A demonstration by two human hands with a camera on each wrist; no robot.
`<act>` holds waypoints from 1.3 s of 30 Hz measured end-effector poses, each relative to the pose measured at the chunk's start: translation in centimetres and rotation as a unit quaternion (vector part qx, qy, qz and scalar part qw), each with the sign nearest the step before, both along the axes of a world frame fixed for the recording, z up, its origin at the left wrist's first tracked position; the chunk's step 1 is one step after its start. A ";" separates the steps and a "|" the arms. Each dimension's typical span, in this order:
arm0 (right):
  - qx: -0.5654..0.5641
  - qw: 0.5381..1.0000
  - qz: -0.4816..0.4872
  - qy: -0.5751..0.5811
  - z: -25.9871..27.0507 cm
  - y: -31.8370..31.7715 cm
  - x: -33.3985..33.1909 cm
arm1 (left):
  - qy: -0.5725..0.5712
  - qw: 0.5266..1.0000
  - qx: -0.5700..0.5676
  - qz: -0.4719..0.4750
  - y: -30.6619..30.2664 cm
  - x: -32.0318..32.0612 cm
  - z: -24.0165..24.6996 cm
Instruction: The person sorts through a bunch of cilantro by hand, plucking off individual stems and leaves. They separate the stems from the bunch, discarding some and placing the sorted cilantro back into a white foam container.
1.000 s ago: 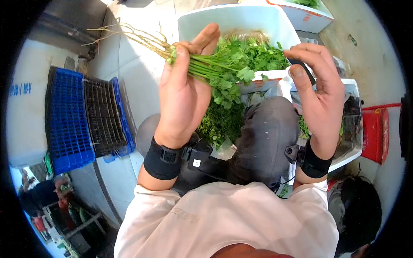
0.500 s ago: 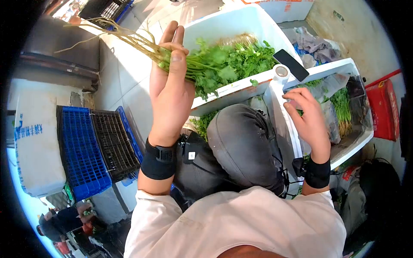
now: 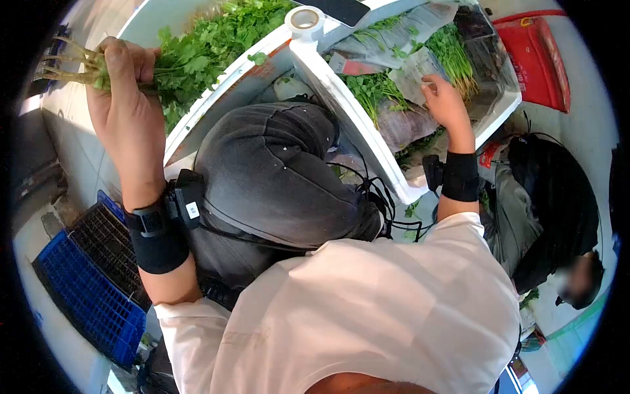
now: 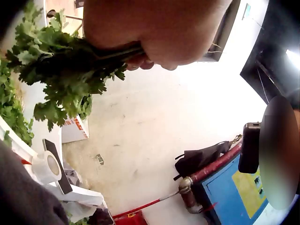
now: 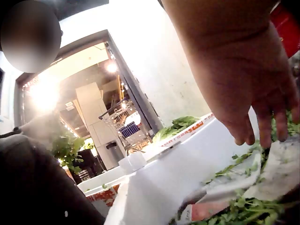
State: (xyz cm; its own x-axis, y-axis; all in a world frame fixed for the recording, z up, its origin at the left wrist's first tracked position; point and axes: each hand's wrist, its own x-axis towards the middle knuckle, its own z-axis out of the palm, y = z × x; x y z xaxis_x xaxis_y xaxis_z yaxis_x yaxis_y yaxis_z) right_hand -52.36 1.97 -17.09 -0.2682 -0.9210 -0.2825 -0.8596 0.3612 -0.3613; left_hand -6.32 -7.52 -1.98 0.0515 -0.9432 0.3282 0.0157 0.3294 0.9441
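My left hand (image 3: pixel 131 118) grips a bunch of coriander by its stems, thumb across them. Its pale roots (image 3: pixel 97 71) point left and its leaves (image 4: pixel 56 70) hang out on the other side. More coriander (image 3: pixel 252 20) lies in the white foam box (image 3: pixel 216 92) at the upper left. Over a second foam box (image 3: pixel 357 121), my right hand (image 3: pixel 449 108) hangs with loosely bent fingers, fingertips right at a grey paper wrapper (image 3: pixel 415 73). Around it lie paper-wrapped bundles and green stalks (image 3: pixel 453 56). Nothing shows in the right hand's fingers.
A roll of tape (image 3: pixel 305 21) and a phone (image 3: pixel 338 8) rest where the boxes meet. A red bag (image 3: pixel 535 62) is beyond the right box. Blue and black crates (image 3: pixel 92 282) stand at lower left. Another person (image 3: pixel 558 197) is at the right; cables (image 3: pixel 387 213) hang by my knee.
My view has turned right. The left hand, still holding the coriander, appears farther left; the right hand has moved from in front of me to over the right box's wrapped bundles.
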 end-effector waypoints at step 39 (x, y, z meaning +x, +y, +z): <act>-0.162 0.933 0.142 -0.288 -3.4 -1.0 3.4 | 0.280 0.906 0.202 -0.246 1.7 -7.8 -0.3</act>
